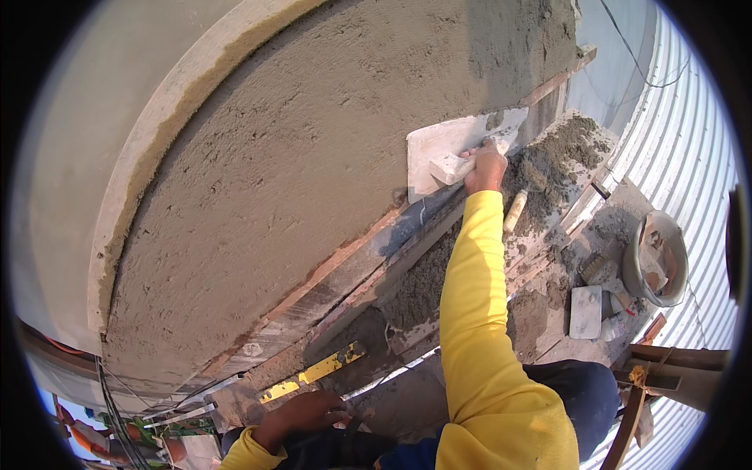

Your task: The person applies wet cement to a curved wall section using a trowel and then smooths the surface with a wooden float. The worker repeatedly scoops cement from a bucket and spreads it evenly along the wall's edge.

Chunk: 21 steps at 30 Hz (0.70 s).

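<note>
My right hand is closed around the handle of a white plastering float. The float's flat face lies against the lower edge of a wall of wet grey plaster, by a wooden strip. Low in the view, my left hand is near my leg, fingers loosely stretched, with nothing seen in it. A yellow spirit level lies just beyond it. Beside my right wrist, a tool's wooden handle sticks out of a mortar heap; the rest of that tool is hidden.
A mortar-smeared bucket stands at the right, with a brush and a pale rectangular block near it. Corrugated metal sheeting spreads along the right. A curved raised rim borders the plaster. Cables hang lower left.
</note>
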### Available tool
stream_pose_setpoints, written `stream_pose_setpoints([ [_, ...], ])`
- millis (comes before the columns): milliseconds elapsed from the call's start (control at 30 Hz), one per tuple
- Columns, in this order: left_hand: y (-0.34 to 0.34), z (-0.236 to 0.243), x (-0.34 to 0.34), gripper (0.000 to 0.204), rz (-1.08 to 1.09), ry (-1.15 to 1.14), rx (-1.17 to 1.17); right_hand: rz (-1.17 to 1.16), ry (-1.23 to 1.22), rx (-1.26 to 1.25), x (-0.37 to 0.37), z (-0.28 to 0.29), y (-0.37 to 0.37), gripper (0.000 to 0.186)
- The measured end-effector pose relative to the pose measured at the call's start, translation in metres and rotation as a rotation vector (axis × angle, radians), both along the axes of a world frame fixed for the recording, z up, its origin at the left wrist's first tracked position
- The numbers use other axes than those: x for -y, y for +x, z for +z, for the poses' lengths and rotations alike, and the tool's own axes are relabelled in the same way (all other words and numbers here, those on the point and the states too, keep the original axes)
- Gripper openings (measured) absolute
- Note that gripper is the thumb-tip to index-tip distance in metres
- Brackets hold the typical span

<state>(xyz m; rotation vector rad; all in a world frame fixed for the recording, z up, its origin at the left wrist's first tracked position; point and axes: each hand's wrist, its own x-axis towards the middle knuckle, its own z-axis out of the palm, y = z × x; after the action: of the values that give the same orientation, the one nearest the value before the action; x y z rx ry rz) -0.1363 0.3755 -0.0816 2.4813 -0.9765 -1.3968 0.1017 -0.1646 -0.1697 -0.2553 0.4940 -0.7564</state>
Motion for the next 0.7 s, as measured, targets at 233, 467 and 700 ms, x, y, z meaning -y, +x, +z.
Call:
stream_pose_setpoints([
  [233,-0.015,0.016,-0.006,0.044,-0.017,0.031,0.034,-0.03,-0.091,-0.092,-0.117,0.053,-0.027,0.052],
  [467,-0.02,0.018,0.001,0.043,-0.049,0.091,0.023,0.119,-0.754,-0.256,-0.317,0.12,-0.072,0.075],
  [700,-0.009,0.014,0.0,0.038,-0.061,0.053,0.096,0.265,-0.17,-0.092,-0.365,0.058,-0.086,0.074],
])
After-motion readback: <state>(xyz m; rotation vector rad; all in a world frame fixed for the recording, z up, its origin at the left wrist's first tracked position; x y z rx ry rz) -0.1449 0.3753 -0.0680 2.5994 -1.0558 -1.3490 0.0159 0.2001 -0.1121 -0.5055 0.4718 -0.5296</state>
